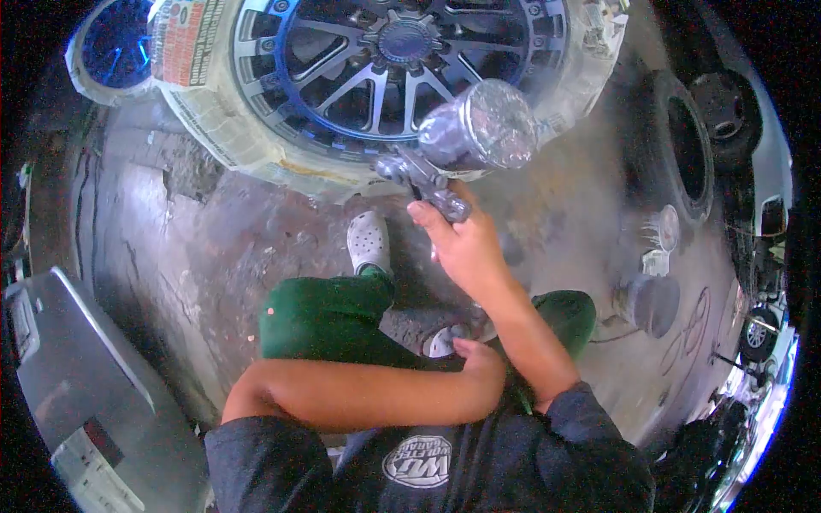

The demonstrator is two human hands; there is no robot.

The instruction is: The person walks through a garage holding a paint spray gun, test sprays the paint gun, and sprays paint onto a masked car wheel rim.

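My right hand [469, 248] is closed around the grip of a spray gun [419, 181], in front of the wheel. A cup wrapped in shiny foil or plastic [489, 124] sits on the gun and hides part of the wheel's lower right. The wheel [363, 103] has grey spokes and a blue-tinted rim, with newspaper masking [209, 128] around it. My left hand [481, 366] lies low across my lap, beside my right forearm. Only a finger or thumb of it shows; the rest is hidden.
A tire [684, 145] stands at the right. Below it are a coated can lid or cup [667, 229] and a round tin [654, 303]. A grey panel [94, 376] leans at lower left. A smaller blue round piece [115, 43] is at upper left. Thin hose lies on the floor [688, 342].
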